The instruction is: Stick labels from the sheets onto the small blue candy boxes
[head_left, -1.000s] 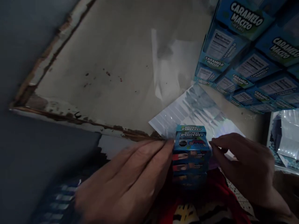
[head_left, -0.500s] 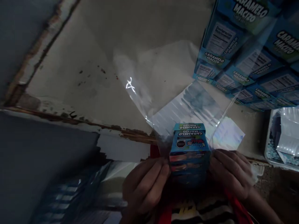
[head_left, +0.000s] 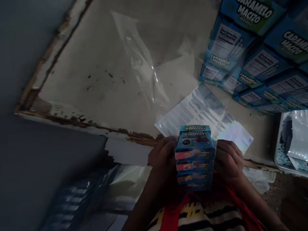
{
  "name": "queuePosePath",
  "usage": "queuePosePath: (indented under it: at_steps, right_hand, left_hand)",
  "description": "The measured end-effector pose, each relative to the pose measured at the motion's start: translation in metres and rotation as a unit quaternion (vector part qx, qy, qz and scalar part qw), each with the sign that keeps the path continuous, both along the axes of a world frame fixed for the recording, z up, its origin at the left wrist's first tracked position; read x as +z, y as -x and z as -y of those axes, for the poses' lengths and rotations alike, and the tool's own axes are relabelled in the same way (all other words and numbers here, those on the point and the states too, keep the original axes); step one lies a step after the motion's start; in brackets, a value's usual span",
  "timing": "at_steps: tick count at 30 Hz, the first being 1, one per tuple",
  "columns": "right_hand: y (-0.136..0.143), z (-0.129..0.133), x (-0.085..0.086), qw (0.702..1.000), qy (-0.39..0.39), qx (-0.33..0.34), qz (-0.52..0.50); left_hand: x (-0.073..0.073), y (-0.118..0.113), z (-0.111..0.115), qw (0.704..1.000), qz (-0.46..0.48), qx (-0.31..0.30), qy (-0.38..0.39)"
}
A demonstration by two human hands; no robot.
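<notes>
A stack of blue candy boxes (head_left: 195,154) stands upright at the table's front edge, close to my body. Clear plastic film (head_left: 144,69) rises from around the stack and spreads over the table. On the left side of the stack, my left hand (head_left: 163,152) is closed on the film, its fingertips partly hidden. My right hand (head_left: 228,158) pinches the film at the stack's right side, fingers curled. Beneath the film, behind the boxes, lies a flat silvery sheet (head_left: 178,110).
Many blue boxes (head_left: 262,61) are piled at the back right. A tray with pale blue pieces (head_left: 281,154) is at the right edge. The table's worn wooden edge (head_left: 67,122) runs along the left and front. Blurred plastic packs (head_left: 69,199) lie below left.
Both hands have moved up along the sides of the stack, away from my body. The film has shifted and stretches farther toward the upper left.
</notes>
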State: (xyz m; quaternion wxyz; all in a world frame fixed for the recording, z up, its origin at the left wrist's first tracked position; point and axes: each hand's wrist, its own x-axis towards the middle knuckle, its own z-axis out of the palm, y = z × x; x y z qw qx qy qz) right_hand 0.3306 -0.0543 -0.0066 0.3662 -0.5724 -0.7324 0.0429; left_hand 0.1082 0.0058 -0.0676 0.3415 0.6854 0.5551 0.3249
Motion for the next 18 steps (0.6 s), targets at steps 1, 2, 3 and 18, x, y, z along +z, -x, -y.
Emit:
queuePosePath:
  at_steps: [1, 2, 3, 18]
  right_hand:
    - [0.001, -0.001, 0.0, 1.0, 0.002, 0.002, -0.014]
    - [0.002, -0.001, 0.001, 1.0, 0.006, 0.006, -0.028]
    - [0.002, -0.001, 0.002, 0.999, 0.012, 0.011, -0.039]
    - [-0.013, 0.099, 0.012, 0.998, 0.035, 0.041, 0.024]
  left_hand:
    - [0.002, 0.002, -0.001, 1.0, 0.006, -0.015, -0.027]
    - [0.003, 0.004, -0.003, 0.998, 0.012, -0.033, -0.053]
    - [0.004, 0.007, -0.005, 0.996, 0.016, -0.054, -0.074]
    - [0.027, 0.015, 0.067, 0.964, 0.02, -0.264, -0.038]
